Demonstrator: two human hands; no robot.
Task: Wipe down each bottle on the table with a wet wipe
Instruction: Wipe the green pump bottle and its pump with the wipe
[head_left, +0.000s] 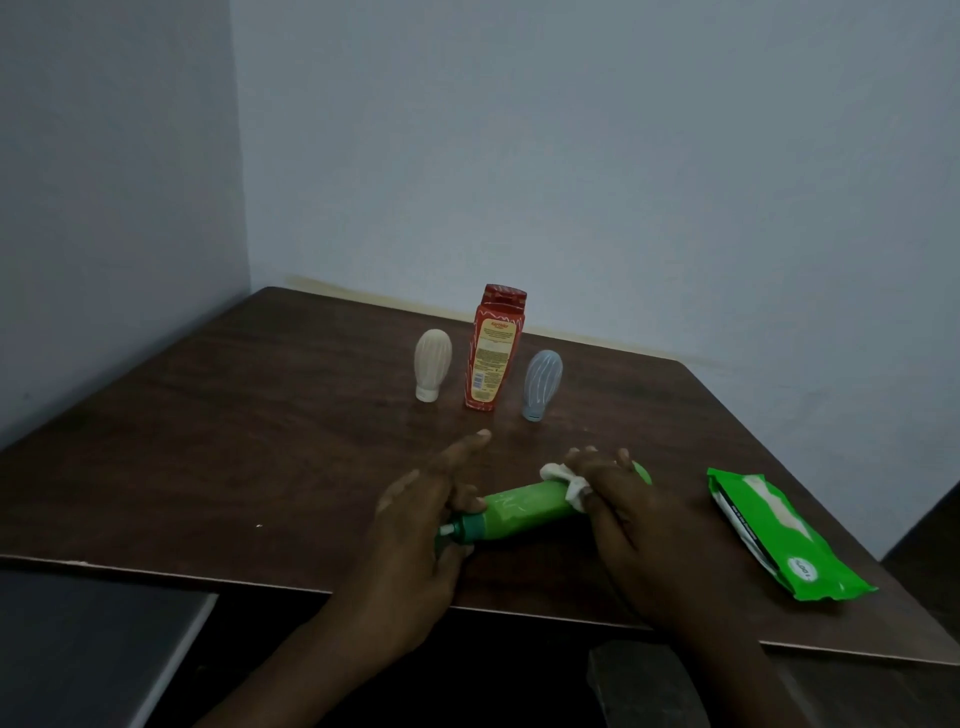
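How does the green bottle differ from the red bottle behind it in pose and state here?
Pose: the green bottle is horizontal near the front of the table; the red bottle stands upright farther back.
Handling: the left hand grips the green bottle's cap end and the right hand presses a wet wipe on its body; the red bottle is untouched.
Shape: green bottle round, red bottle flat-faced with a label.

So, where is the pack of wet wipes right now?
In the head view the green wipes pack lies on the table at the right, near the front edge, just right of the right hand wiping the green bottle.
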